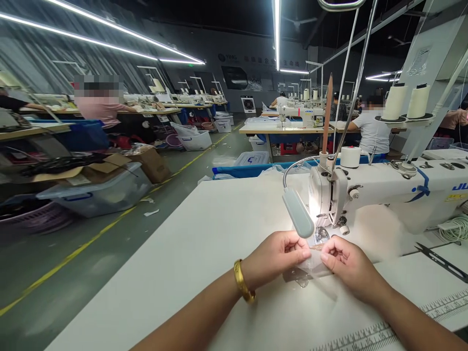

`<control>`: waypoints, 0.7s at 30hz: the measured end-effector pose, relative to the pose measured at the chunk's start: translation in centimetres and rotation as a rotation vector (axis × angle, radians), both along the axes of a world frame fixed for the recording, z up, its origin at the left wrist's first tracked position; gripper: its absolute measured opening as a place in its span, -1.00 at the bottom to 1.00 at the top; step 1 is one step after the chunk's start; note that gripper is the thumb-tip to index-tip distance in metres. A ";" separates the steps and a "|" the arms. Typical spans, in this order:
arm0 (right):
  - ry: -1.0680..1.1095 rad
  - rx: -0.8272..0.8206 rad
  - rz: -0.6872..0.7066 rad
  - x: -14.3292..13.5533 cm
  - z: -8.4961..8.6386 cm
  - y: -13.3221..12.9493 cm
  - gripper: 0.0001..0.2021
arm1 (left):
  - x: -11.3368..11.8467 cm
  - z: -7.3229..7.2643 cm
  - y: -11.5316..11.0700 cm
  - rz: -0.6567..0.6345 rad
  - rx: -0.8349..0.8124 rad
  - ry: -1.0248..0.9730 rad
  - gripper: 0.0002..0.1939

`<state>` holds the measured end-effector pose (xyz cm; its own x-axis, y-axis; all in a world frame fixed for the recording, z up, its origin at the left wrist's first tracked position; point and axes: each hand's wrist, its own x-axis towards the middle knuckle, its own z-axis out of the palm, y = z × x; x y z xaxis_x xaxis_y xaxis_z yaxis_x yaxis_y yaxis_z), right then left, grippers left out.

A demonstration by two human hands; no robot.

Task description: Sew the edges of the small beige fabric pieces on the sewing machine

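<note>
A thin, see-through piece of pale fabric is stretched between my two hands, just in front of the sewing machine's presser foot. My left hand, with a gold bangle on its wrist, pinches the left part of the upper edge. Fingers of my right hand are closed on the right part of that edge. The fabric hangs toward the white table and partly blurs into it. A grey-green lamp on a bent neck lights the needle area of the white sewing machine.
A clear ruler lies under my right forearm. Black thread snips rest at the right, near a coiled cord. Thread cones stand above the machine. Other people sit at sewing tables beyond the aisle.
</note>
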<state>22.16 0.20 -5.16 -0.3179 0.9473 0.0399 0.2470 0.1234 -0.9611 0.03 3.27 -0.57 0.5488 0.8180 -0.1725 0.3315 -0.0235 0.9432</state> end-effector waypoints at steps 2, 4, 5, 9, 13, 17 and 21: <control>-0.019 0.009 -0.024 0.0 0.4 -0.7 -0.81 | -0.3 0.9 -0.3 -0.050 -0.004 -0.009 -0.62; -0.031 0.000 -0.005 -0.1 1.2 -1.9 -0.80 | -0.9 2.5 -0.8 -0.118 -0.028 0.007 -0.62; -0.030 -0.012 0.026 -0.1 1.7 -2.5 -0.80 | -1.3 3.4 -1.1 -0.155 -0.045 0.024 -0.63; -0.052 -0.045 0.155 -1.1 3.2 -4.4 -0.86 | -1.9 6.3 -1.4 -0.215 0.020 0.181 -0.72; -0.302 0.102 0.015 -2.2 1.6 -3.5 -0.79 | -0.2 4.7 0.6 -0.160 0.240 0.367 -0.72; -0.611 0.446 -0.054 -1.7 -1.1 -1.8 -0.72 | 2.2 1.1 3.2 -0.114 0.286 0.411 -0.73; -0.677 0.515 -0.012 0.3 -0.7 -0.8 -0.74 | 2.8 -0.5 4.8 -0.138 0.307 0.392 -0.69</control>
